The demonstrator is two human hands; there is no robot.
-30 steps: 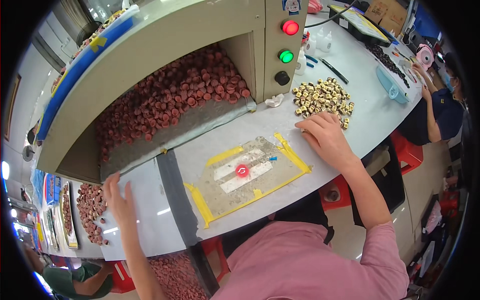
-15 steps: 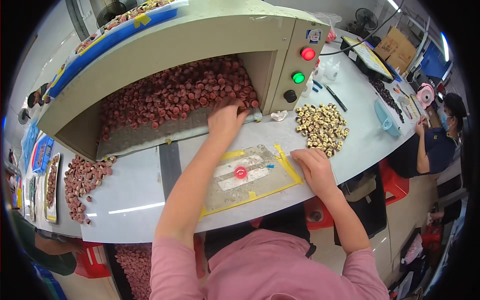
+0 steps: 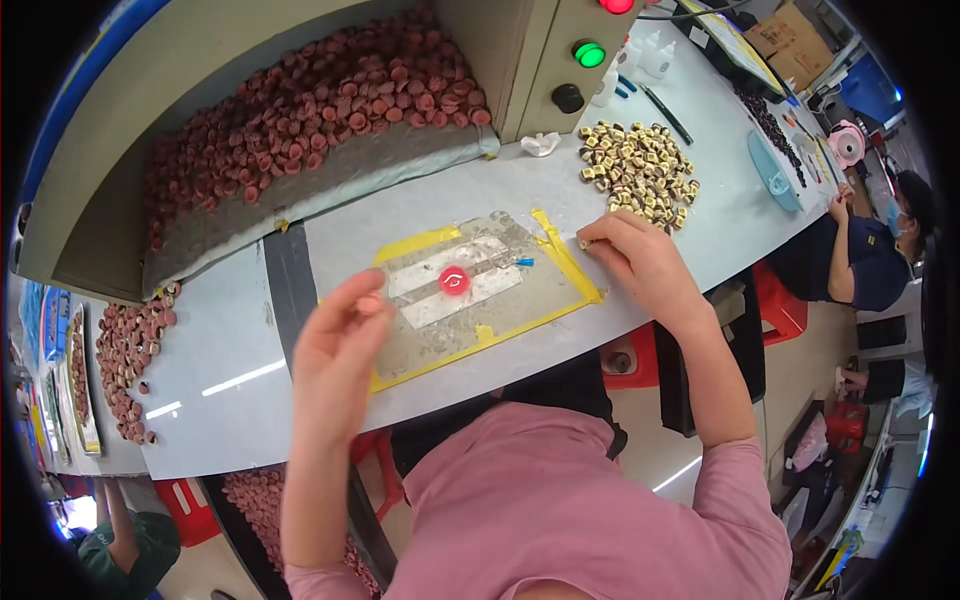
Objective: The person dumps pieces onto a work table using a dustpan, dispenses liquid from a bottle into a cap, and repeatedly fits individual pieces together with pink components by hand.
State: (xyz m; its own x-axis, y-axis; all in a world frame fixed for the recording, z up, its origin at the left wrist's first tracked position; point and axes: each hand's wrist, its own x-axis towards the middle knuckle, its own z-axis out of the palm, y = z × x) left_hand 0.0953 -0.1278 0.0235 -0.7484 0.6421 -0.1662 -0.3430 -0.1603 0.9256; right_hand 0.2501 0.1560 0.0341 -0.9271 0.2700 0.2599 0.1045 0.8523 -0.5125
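Head view: left hand (image 3: 338, 345) pinches a blurred pinkish piece (image 3: 370, 301) over the left edge of the taped mat (image 3: 550, 288); right hand (image 3: 648, 265) pinches a small pale piece (image 3: 585, 243) just beyond its right edge. Red round piece (image 3: 454, 280) sits mid-mat, yellow-and-dark pile (image 3: 640, 170) just past right hand

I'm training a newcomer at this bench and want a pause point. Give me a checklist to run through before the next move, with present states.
1. Left hand has a piece: ok, a pink piece shows between its fingers.
2. Right hand has a piece: ok, a small pale piece is at its fingertips.
3. Red disc on the taped mat: ok.
4. Yellow tape unbroken along the mat's far edge: not ok, it covers only part.
5. Green lamp lit: ok.
6. Pink piece undamaged: cannot tell, mostly covered and blurred.
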